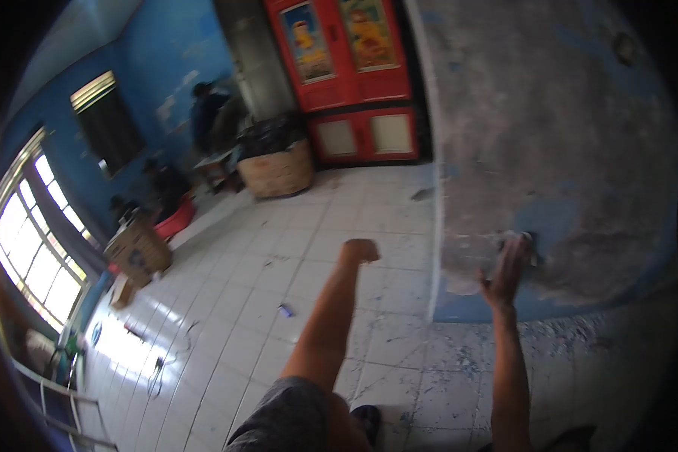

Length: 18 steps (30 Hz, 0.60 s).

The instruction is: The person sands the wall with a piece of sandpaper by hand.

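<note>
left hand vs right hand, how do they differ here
The left hand hangs over the tiled floor, while the right hand is up at the patchy wall. The left hand looks curled; the right hand is more extended, fingers upward, with something dark and blurred at its fingertips. Both are bare.

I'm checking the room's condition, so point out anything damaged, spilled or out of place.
The near wall looks damaged: blue shows only in patches amid mottled grey. Flakes litter the floor tiles at its foot, like spilled debris. The far blue wall has odd pale patches.
</note>
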Tool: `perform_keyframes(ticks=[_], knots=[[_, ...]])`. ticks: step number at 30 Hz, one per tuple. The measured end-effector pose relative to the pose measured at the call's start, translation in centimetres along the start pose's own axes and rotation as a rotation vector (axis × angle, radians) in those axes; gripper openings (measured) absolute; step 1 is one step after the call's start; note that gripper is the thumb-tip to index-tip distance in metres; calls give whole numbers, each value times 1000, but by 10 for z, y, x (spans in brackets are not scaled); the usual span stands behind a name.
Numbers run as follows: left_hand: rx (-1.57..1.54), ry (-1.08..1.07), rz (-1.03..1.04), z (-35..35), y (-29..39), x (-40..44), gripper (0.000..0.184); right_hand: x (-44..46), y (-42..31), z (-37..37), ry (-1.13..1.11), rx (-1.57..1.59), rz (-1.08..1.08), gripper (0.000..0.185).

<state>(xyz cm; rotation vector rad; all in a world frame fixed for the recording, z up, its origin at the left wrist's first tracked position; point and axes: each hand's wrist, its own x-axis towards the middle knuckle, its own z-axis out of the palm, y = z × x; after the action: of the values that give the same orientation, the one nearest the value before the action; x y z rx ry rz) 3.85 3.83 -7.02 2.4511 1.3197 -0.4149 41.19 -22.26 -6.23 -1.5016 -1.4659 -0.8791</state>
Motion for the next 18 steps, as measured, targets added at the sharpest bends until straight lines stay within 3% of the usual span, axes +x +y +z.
perform_keyframes(ticks=[2, 4, 6, 9, 12, 14, 18], knots=[[-21, -97, 24, -8, 2, 0, 39, 23, -7, -7, 48, 40, 10, 97], [30, -30, 56, -14, 7, -13, 40, 57, -14, -17, 119, 91, -4, 94], [-62, -61, -81, -29, 35, -41, 44, 82, -19, -33, 20, 24, 36, 95], [-96, -126, -70, -16, 8, -21, 48, 45, 0, -19, -79, 30, 34, 96], [-50, -134, -147, -33, 28, -44, 44, -30, 15, 7, -177, 4, 33, 96], [-38, -124, -115, -32, 19, -36, 43, -22, 12, 4, -146, 53, 60, 97], [-22, -84, -23, -30, -4, -28, 41, 71, -16, -22, -59, 111, 77, 98]])
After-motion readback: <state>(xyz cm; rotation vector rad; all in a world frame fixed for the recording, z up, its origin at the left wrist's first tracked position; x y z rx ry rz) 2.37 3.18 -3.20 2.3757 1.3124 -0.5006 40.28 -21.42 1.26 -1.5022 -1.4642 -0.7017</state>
